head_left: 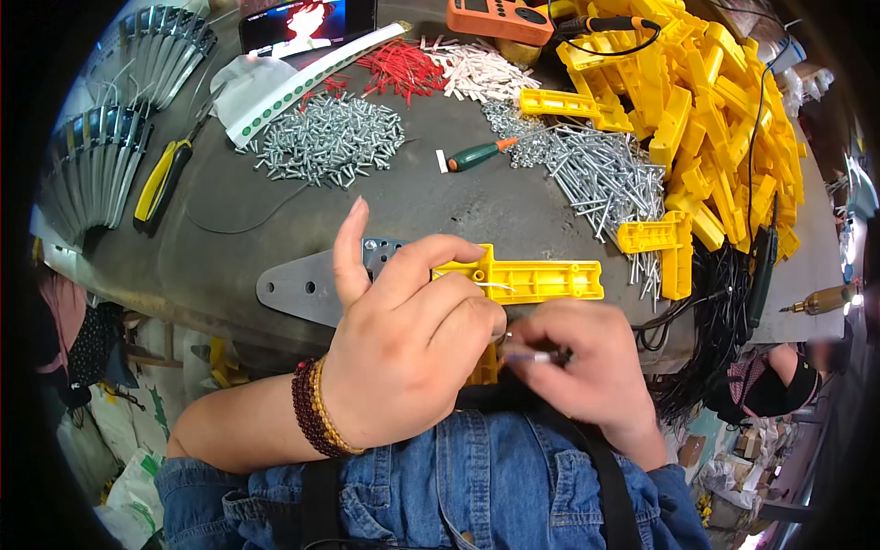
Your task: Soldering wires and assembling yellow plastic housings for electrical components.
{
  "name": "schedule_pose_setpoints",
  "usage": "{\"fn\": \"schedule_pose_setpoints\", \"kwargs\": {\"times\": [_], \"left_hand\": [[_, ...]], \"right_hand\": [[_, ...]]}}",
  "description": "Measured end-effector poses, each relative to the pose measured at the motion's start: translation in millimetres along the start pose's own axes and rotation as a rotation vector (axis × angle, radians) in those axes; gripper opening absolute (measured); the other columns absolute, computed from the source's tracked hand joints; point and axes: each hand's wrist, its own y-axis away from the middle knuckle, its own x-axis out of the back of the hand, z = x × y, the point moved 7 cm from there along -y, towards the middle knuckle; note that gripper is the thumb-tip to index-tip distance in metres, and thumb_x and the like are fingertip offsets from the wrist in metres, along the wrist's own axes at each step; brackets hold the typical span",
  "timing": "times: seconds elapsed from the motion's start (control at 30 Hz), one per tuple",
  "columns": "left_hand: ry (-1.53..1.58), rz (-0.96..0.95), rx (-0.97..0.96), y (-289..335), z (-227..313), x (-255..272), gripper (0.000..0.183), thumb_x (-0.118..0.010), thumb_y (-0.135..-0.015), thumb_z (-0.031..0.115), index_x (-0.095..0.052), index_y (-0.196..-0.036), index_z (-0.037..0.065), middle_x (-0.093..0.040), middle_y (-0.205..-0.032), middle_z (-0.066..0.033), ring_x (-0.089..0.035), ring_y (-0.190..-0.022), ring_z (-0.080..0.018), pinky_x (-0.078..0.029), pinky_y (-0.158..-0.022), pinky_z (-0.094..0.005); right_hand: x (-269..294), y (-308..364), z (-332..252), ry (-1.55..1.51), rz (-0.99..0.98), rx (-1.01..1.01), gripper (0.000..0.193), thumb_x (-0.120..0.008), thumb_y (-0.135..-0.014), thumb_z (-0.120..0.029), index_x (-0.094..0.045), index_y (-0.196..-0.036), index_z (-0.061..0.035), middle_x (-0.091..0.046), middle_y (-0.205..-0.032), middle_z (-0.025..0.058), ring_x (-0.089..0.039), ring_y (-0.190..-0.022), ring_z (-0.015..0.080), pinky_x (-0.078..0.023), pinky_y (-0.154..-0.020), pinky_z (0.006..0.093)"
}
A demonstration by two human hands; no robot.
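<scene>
A yellow plastic handle shell point(550, 280), ribbed inside, lies at the near edge of the table with a thin white wire across it. Left of it is a grey tapered metal plate point(307, 286) with holes. My left hand point(403, 335) is over both, one finger raised and the others curled; a fingertip is at the shell's top edge. What its pinch holds is hidden. My right hand point(587, 367), blurred, is closed close beside the left fingertips, around a small thin thing I cannot make out. Another yellow part point(486, 367) shows below the hands.
Loose screws point(330, 137), long screws point(600, 179), red pieces point(403, 69) and white pieces point(481, 71) lie in piles. A green-orange screwdriver point(477, 156) lies mid-table. Yellow shells point(724, 119) heap at right, above black cables point(710, 321). Yellow-black pliers point(163, 183) lie left, beside stacked metal plates point(92, 170).
</scene>
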Motion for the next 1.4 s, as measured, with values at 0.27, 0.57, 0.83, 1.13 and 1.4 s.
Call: {"fn": "schedule_pose_setpoints", "kwargs": {"times": [0.27, 0.57, 0.83, 1.13, 1.4], "left_hand": [[-0.053, -0.047, -0.011, 2.1, 2.7, -3.5, 0.010, -0.068, -0.074, 0.008, -0.062, -0.081, 0.012, -0.062, -0.081, 0.0001, -0.061, -0.109, -0.0299, -0.005, -0.110, -0.0673], [0.038, -0.115, 0.066, 1.2, -9.2, -2.4, 0.013, -0.074, -0.073, 0.013, -0.064, -0.081, 0.015, -0.063, -0.082, 0.0008, -0.061, -0.110, -0.0281, -0.005, -0.112, -0.0642], [-0.105, -0.028, -0.112, 4.0, -1.8, -2.0, 0.007, -0.071, -0.073, 0.018, -0.065, -0.076, 0.018, -0.054, -0.070, 0.0034, -0.064, -0.102, -0.0273, -0.005, -0.110, -0.0683], [-0.104, -0.220, -0.147, 6.3, 1.8, -9.7, 0.012, -0.073, -0.071, 0.018, -0.065, -0.079, 0.018, -0.059, -0.079, 0.0020, -0.061, -0.107, -0.0281, -0.008, -0.111, -0.0661], [-0.145, -0.483, -0.044, -30.0, -5.2, -11.0, 0.018, -0.079, -0.065, 0.017, -0.066, -0.076, 0.014, -0.061, -0.106, -0.0018, -0.049, -0.123, -0.0300, -0.014, -0.110, -0.0622]], "right_hand": [[-5.7, 6.7, 4.7, -0.117, -0.006, 0.122, 0.011, -0.070, -0.076, -0.004, -0.067, -0.087, -0.0042, -0.063, -0.079, 0.0078, -0.062, -0.066, 0.0206, -0.048, -0.060, 0.0298], [-4.0, 7.8, 10.3, -0.122, 0.076, 0.072, 0.014, -0.074, -0.077, -0.006, -0.069, -0.090, -0.0038, -0.060, -0.074, 0.0066, -0.059, -0.060, 0.0185, -0.045, -0.053, 0.0295], [-8.1, 13.4, 3.8, 0.100, 0.132, 0.221, 0.021, -0.075, -0.065, -0.010, -0.070, -0.086, -0.0112, -0.059, -0.068, 0.0012, -0.059, -0.058, 0.0207, -0.046, -0.051, 0.0323], [-22.0, 27.5, 3.5, 0.394, 0.194, 0.464, 0.029, -0.076, -0.063, -0.026, -0.066, -0.088, -0.0148, -0.049, -0.063, -0.0028, -0.054, -0.054, 0.0149, -0.039, -0.046, 0.0311], [-20.3, 32.2, -4.0, 0.432, 0.202, 0.542, 0.025, -0.073, -0.067, -0.027, -0.066, -0.087, -0.0155, -0.045, -0.063, -0.0039, -0.052, -0.054, 0.0120, -0.039, -0.046, 0.0290]]}}
